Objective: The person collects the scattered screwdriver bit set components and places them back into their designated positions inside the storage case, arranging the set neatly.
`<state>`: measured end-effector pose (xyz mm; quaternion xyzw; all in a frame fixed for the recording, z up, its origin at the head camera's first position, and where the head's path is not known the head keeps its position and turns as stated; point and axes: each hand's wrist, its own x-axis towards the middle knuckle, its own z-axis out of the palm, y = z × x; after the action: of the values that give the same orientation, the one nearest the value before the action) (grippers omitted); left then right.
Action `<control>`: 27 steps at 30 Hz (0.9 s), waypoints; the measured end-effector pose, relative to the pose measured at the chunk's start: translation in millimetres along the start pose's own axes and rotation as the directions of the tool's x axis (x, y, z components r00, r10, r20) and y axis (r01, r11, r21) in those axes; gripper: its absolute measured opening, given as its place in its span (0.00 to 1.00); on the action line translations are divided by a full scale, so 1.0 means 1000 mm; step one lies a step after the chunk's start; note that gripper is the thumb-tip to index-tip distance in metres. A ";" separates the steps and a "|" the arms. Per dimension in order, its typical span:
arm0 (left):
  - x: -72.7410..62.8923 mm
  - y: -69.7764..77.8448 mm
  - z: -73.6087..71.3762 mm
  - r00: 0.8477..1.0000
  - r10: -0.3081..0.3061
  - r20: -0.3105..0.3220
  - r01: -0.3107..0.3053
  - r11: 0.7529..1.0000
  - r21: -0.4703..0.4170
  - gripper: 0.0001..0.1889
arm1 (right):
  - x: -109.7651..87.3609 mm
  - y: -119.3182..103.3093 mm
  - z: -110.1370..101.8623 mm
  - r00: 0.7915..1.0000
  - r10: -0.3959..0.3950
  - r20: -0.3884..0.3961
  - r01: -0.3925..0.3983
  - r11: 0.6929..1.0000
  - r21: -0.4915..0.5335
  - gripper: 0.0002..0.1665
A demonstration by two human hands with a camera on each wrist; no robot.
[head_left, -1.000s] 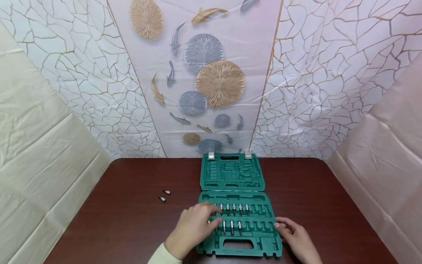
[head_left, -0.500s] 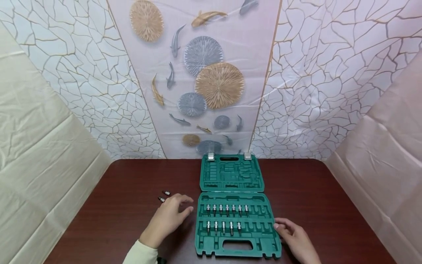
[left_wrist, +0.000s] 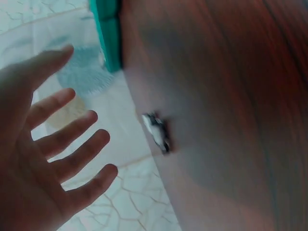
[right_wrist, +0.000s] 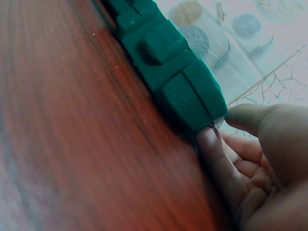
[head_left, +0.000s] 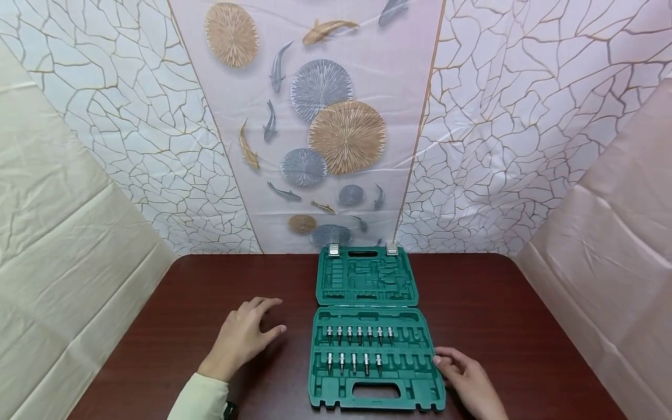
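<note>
A green tool case (head_left: 362, 382) lies open on the table, its lid (head_left: 367, 296) folded back. Two rows of silver bit sockets with dark tips, the upper row (head_left: 359, 334) and the lower row (head_left: 354, 363), fill the left-hand slots of its tray; the right-hand slots hold none. My left hand (head_left: 238, 337) hovers left of the case, fingers spread and holding nothing. Blurred loose bit sockets (left_wrist: 158, 132) lie on the table in the left wrist view; the hand hides them in the head view. My right hand (head_left: 467, 376) pinches the case's right edge (right_wrist: 211, 108) between thumb and finger.
The dark red-brown table (head_left: 525, 326) extends to both sides of the case. A patterned cloth wall (head_left: 336, 198) stands at its back edge, and pale cloth panels (head_left: 79, 280) slope along the sides.
My left hand has left the case's tray and moved left over the loose bit sockets, uncovering both rows. The right hand stays at the case's edge.
</note>
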<state>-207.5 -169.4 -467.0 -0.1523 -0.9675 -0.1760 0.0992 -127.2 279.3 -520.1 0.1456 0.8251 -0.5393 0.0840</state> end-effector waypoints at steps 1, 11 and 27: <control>0.000 -0.004 0.000 1.000 0.008 -0.003 -0.008 1.000 0.030 0.29 | 0.000 0.000 0.000 1.000 -0.001 -0.003 0.001 1.000 -0.002 0.30; 0.002 -0.047 0.008 0.997 0.066 0.031 -0.068 0.996 0.061 0.18 | 0.001 0.000 0.002 1.000 0.005 -0.015 -0.006 1.000 -0.014 0.30; 0.012 -0.071 0.009 0.984 -0.017 0.178 0.051 0.981 -0.187 0.15 | 0.000 0.000 0.001 1.000 0.015 -0.018 -0.015 1.000 -0.007 0.30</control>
<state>-243.8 -226.4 -494.8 -0.1595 -0.9535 -0.2556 -0.0045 -127.0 278.1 -520.1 0.1564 0.8268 -0.5342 0.0813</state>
